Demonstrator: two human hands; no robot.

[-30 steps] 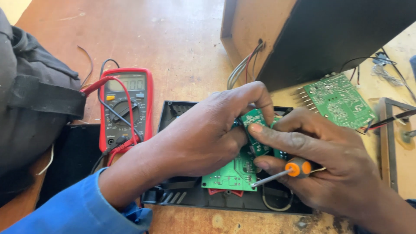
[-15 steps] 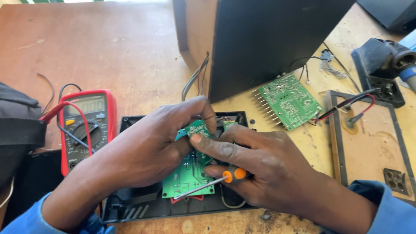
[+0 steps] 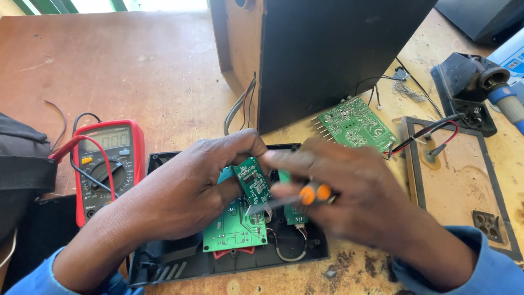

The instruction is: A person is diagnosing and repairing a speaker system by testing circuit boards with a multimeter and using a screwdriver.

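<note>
Wooden desk (image 3: 109, 65), worn and stained, carrying all parts; the landmark is the black plastic tray (image 3: 174, 262) at its near edge. Behind the tray stands a large dark speaker cabinet (image 3: 338, 49) with bare board sides. Left of the tray lies a red multimeter (image 3: 106, 164) with black and red leads; to the tray's right rear rests a loose green circuit board (image 3: 357, 123) with a row of pins. Inside the tray sits a flat green board (image 3: 234, 229). Above the tray's middle, the left hand (image 3: 180, 196) has its grip pinched on a small green circuit board (image 3: 254, 180), thumb and fingertips at its edges, holding it tilted. The right hand (image 3: 355, 191), blurred, has its grip closed around a small screwdriver (image 3: 295, 198) with an orange handle, tip toward the small board. The small board appears light, stiff and brittle, with delicate soldered parts; it is best held by its bare edges, never by its components.
</note>
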